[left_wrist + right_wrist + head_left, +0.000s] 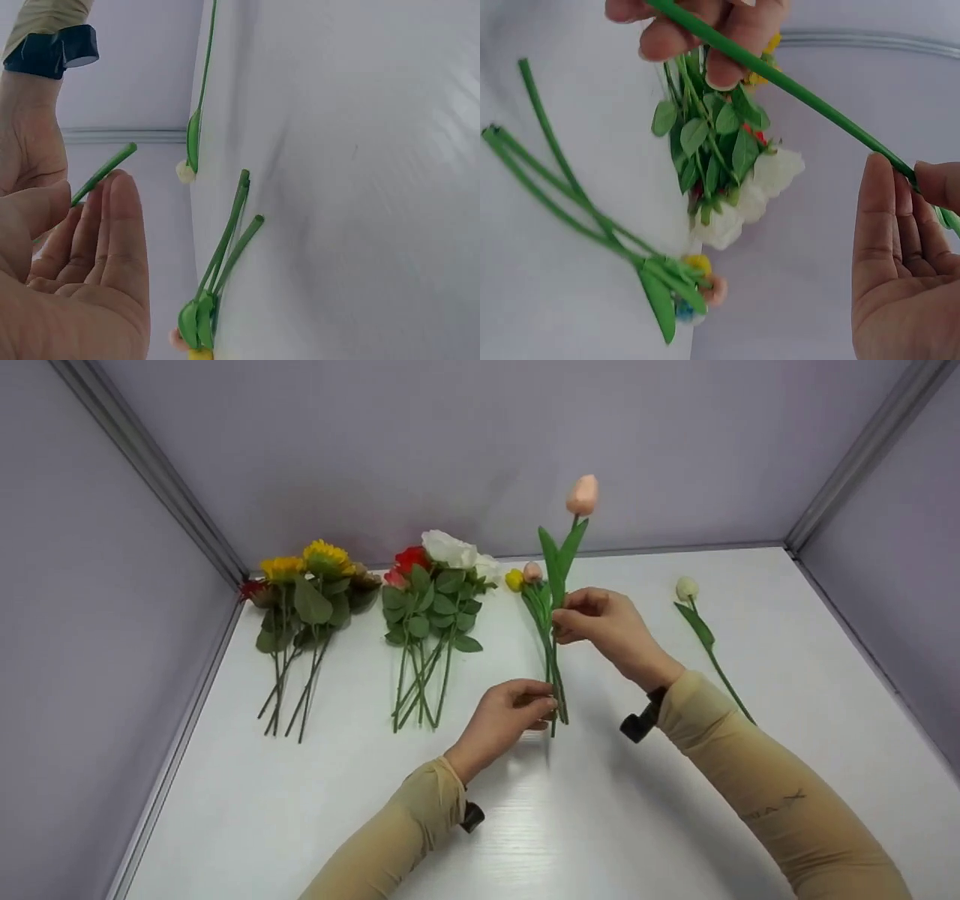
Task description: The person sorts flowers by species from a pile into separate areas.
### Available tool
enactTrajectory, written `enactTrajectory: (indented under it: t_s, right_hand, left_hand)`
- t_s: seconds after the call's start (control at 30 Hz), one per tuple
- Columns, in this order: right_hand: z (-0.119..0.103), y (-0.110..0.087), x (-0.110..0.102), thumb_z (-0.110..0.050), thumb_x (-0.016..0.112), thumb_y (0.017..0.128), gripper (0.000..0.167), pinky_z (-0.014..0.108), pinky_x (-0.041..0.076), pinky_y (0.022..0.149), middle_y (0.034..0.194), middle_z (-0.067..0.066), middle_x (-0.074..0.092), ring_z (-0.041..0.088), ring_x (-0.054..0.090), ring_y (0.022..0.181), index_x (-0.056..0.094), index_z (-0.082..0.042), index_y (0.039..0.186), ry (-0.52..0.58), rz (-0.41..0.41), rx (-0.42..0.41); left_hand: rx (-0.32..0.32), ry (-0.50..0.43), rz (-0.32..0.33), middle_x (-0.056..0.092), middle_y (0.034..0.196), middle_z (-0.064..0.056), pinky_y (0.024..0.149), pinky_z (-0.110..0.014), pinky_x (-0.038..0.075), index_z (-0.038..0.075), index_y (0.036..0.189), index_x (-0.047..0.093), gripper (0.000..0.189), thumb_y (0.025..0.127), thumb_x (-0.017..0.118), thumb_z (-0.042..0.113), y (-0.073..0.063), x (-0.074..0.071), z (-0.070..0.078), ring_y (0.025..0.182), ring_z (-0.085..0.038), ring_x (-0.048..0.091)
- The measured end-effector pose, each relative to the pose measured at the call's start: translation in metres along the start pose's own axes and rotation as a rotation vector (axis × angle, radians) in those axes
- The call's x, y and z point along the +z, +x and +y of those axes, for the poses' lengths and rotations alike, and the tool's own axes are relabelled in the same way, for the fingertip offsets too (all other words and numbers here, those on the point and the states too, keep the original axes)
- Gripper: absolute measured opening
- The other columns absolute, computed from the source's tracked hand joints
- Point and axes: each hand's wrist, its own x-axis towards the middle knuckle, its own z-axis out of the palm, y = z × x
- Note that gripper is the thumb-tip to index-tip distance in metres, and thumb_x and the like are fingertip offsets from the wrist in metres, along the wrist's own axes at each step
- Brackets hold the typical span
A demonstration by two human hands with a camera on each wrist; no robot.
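A pink tulip (583, 496) with green leaves stands nearly upright above the table. My right hand (611, 634) pinches its stem between thumb and fingers just below the leaves. Lower down, near the cut end, the thumb and fingers of my left hand (506, 720) hold the same stem, its tip poking out past them in the left wrist view. Behind it, several tulips lie together on the table: a yellow tulip (514, 580) and another pink tulip (532, 572) show, and a bluish bloom (685, 312) appears in the right wrist view.
A single white tulip (686, 587) lies to the right on the white table (517, 832). Red and white roses (448, 549) lie left of the tulips, and sunflowers (328, 559) with dark red flowers lie farther left. Grey panels (450, 442) wall in the table.
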Motion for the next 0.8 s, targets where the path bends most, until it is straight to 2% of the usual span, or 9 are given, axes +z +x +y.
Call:
enactTrajectory:
  t_s: [0.27,0.37,0.43,0.53,0.6,0.7,0.8]
  right_hand:
    - [-0.001,0.000,0.054,-0.016,0.077,0.094,0.033,0.043,0.061,0.082,0.104,0.020,0.070,0.030,0.071,0.087,0.067,0.006,0.116,0.104,-0.040,0.007]
    - [0.003,0.002,0.066,-0.015,0.077,0.093,0.032,0.042,0.061,0.081,0.102,0.018,0.071,0.028,0.072,0.086,0.068,0.006,0.115,0.092,-0.046,0.031]
    - [0.007,0.005,0.070,-0.015,0.077,0.093,0.029,0.041,0.061,0.081,0.102,0.019,0.071,0.027,0.072,0.085,0.070,0.004,0.114,0.075,-0.038,0.051]
    - [0.013,0.014,0.064,-0.015,0.077,0.093,0.029,0.040,0.061,0.080,0.104,0.020,0.071,0.028,0.071,0.087,0.070,0.004,0.114,0.034,-0.017,0.092]
    - [0.019,0.022,0.051,-0.017,0.076,0.094,0.030,0.039,0.061,0.081,0.106,0.021,0.071,0.029,0.071,0.088,0.070,0.004,0.115,-0.007,0.010,0.125]
    - [0.034,0.035,0.023,-0.017,0.074,0.096,0.031,0.037,0.061,0.081,0.108,0.021,0.069,0.027,0.071,0.088,0.069,0.005,0.117,-0.060,0.073,0.169]
    - [0.053,0.044,-0.004,-0.013,0.071,0.097,0.032,0.033,0.061,0.078,0.107,0.020,0.068,0.024,0.072,0.086,0.066,0.010,0.119,-0.114,0.151,0.218]
  left_hand:
    - [0.004,-0.081,0.118,0.072,0.104,-0.012,0.083,-0.036,0.061,0.001,0.113,0.070,0.019,0.098,0.072,0.012,-0.021,-0.024,0.000,0.097,-0.025,0.071]
    - [0.005,-0.063,0.133,0.072,0.105,-0.013,0.083,-0.036,0.061,0.001,0.114,0.069,0.020,0.098,0.071,0.012,-0.026,-0.030,-0.003,0.097,-0.025,0.071]
    - [0.007,0.004,0.134,0.071,0.109,-0.011,0.084,-0.035,0.060,0.004,0.120,0.069,0.024,0.099,0.070,0.015,-0.029,-0.033,-0.005,0.098,-0.023,0.071]
    - [0.021,0.204,0.132,0.068,0.121,-0.006,0.087,-0.034,0.058,0.010,0.132,0.065,0.034,0.101,0.068,0.023,-0.036,-0.037,-0.007,0.105,-0.018,0.068]
    - [0.050,0.386,0.118,0.065,0.130,-0.004,0.091,-0.034,0.056,0.014,0.140,0.060,0.041,0.103,0.065,0.028,-0.040,-0.038,-0.006,0.111,-0.017,0.065]
    - [0.131,0.703,0.081,0.058,0.141,-0.004,0.099,-0.037,0.052,0.015,0.149,0.052,0.049,0.104,0.063,0.032,-0.047,-0.040,-0.006,0.124,-0.019,0.059]
    - [0.245,1.043,0.044,0.052,0.150,-0.006,0.110,-0.040,0.044,0.015,0.155,0.045,0.057,0.104,0.062,0.034,-0.051,-0.043,-0.008,0.136,-0.023,0.050]
